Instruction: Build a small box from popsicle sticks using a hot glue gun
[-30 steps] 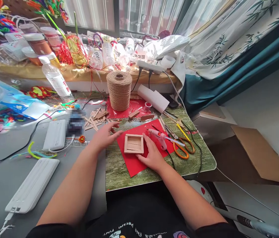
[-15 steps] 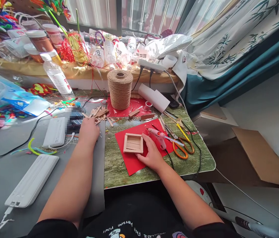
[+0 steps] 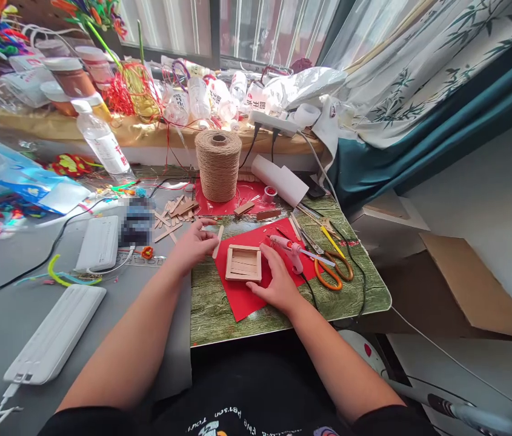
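A small square frame of wooden sticks (image 3: 243, 263) lies on a red sheet of paper (image 3: 242, 300) on the green wood-print board. My right hand (image 3: 276, 281) rests on the red paper with its fingers pressed against the frame's right side. My left hand (image 3: 194, 245) is just left of the frame and pinches a single wooden stick (image 3: 218, 241) that points up and away. A loose pile of wooden sticks (image 3: 176, 212) lies behind my left hand.
A white glue gun (image 3: 292, 251) and orange-handled scissors (image 3: 335, 269) lie right of the frame. A spool of jute twine (image 3: 218, 165) stands behind. White power strips (image 3: 99, 242) and cables lie left. Bottles and craft clutter line the windowsill. The board's edge (image 3: 292, 324) is near me.
My left hand reached left to the stick pile, then came back beside the frame holding one wooden stick. My right hand stayed against the frame.
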Demonstrator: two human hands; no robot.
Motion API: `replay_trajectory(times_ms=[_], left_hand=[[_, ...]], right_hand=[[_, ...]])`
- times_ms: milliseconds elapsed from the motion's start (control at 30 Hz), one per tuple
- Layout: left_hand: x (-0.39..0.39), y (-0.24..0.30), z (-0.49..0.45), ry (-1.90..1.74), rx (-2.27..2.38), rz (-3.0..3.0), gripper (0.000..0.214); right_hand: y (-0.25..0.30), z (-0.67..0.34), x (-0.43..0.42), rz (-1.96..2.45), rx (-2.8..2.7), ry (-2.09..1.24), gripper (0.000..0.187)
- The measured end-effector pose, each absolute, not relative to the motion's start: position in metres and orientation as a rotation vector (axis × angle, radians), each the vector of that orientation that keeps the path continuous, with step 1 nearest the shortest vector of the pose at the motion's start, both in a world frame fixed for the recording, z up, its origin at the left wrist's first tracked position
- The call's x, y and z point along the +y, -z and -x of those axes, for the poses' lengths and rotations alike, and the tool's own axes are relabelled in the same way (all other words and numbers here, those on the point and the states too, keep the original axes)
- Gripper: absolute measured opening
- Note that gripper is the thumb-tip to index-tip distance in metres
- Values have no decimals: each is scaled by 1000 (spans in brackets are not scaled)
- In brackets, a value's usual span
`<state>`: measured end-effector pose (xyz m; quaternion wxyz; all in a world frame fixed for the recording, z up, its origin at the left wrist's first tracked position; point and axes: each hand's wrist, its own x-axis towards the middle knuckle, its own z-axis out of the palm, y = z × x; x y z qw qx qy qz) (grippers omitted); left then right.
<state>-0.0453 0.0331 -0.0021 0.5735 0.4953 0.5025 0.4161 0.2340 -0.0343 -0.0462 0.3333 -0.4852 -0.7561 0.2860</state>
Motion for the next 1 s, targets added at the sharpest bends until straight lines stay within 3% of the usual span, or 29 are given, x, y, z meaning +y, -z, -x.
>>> replay_trajectory(times_ms=[267,633,1000], left_hand=[[21,8,35,-676,1114,-1095,42],[23,17,33,-513,1253,-1226,32],[23,11,34,-411,1247,-1227,17]], right_hand=[[30,-224,-40,1139,-2122,-440,88],[5,-192,-10,1055,-2371,-578,90],[29,-288,-76,1106,-1858,-205,8]])
